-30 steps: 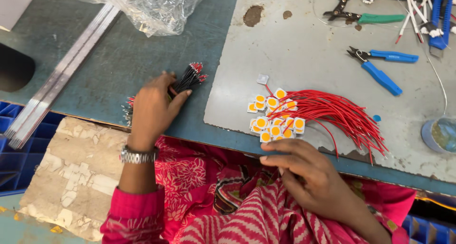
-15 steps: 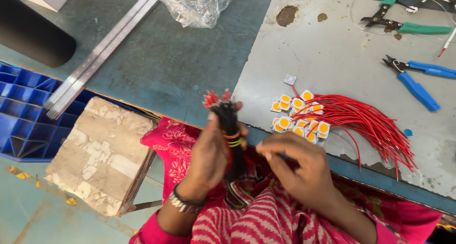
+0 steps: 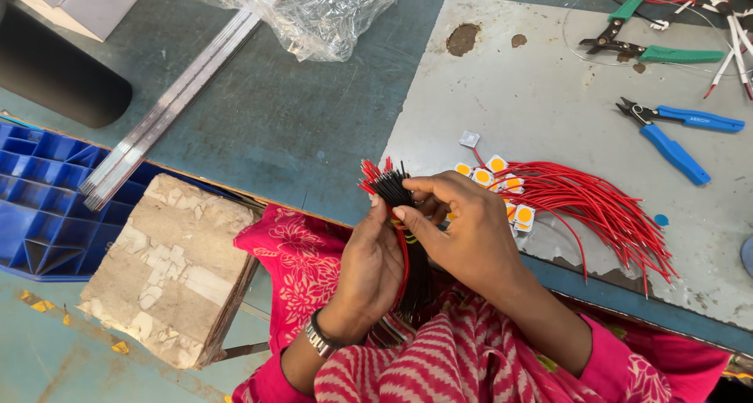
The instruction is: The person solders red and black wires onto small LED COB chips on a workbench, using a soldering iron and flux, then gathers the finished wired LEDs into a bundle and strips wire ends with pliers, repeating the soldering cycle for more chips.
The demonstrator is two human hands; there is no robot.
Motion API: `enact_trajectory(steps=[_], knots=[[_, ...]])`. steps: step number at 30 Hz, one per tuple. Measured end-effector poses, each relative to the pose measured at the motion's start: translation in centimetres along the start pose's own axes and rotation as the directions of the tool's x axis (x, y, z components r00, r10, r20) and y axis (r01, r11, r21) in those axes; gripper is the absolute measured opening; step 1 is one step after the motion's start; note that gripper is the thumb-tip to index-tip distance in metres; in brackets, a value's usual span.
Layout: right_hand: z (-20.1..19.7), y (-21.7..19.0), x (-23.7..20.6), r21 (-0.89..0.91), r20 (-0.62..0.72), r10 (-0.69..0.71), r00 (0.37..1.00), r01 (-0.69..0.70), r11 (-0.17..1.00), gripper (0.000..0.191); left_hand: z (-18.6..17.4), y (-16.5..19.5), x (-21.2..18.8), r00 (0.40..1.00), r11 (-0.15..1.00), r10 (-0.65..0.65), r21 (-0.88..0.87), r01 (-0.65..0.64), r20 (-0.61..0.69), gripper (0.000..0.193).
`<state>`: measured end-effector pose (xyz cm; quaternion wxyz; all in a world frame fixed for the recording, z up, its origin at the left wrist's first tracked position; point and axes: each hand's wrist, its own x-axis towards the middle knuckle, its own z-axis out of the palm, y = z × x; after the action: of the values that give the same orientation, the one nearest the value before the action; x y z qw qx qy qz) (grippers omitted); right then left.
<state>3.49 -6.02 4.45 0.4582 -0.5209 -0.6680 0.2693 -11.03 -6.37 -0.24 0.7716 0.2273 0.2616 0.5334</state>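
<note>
Left hand (image 3: 369, 269) squeezing bundle of black and red wires (image 3: 400, 215) (standing upright). Right hand (image 3: 463, 230) pinching wire tips, fingers together. Blue cutters (image 3: 674, 136) lying well apart.

A worn teal counter (image 3: 259, 128) is seen from above; a grey metal sheet (image 3: 549, 105) is laid over its right part; a blue plastic crate (image 3: 39, 207) is set below its edge.

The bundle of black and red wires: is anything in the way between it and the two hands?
Nothing visible is. The left hand is wrapped around the bundle of black and red wires, and the right hand pinches near its top with its fingertips. Both touch it directly, above the person's lap at the table edge.
</note>
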Motion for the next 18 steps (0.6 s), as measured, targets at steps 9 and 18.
enact_trajectory(steps=[9, 18], knots=[[-0.4, 0.4, -0.1, -0.082, 0.018, -0.023, 1.0, 0.024, 0.996, 0.032, -0.4, -0.7, -0.1, 1.0, 1.0, 0.007, 0.005, -0.007, -0.007, 0.04], [-0.4, 0.2, 0.4, -0.196, 0.05, 0.003, 0.999, 0.007, 0.981, 0.031, -1.4, -2.1, 0.0, 0.996, 0.997, 0.073, -0.024, -0.072, 0.042, 0.032]])
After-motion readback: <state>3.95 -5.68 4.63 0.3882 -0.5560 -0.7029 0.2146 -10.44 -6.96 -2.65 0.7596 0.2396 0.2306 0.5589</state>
